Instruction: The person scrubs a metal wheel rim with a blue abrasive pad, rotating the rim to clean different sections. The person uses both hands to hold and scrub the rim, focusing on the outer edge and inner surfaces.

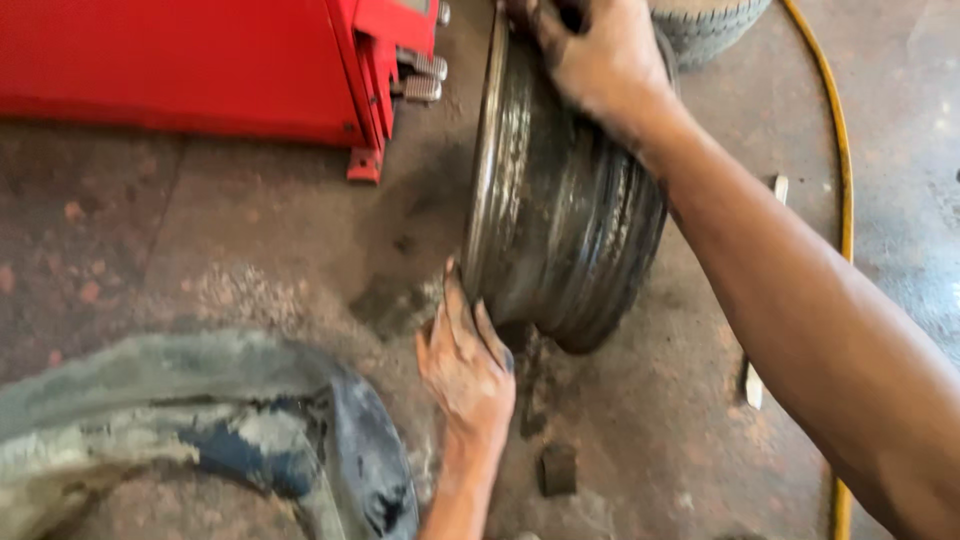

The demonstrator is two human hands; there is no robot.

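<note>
Bare wheel rim (560,200) upright, right hand (600,55) gripping top, left hand (465,365) at base

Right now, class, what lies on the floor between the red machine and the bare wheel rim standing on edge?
In the head view, only stained concrete floor lies between the red machine and the wheel rim; the machine's two metal pedals jut toward the rim.

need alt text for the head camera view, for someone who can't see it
A person steadies a bare metal wheel rim standing on edge on a stained concrete floor, right hand gripping its top and left hand at its lower edge. A red machine, a tyre and a yellow hose lie around.
</note>
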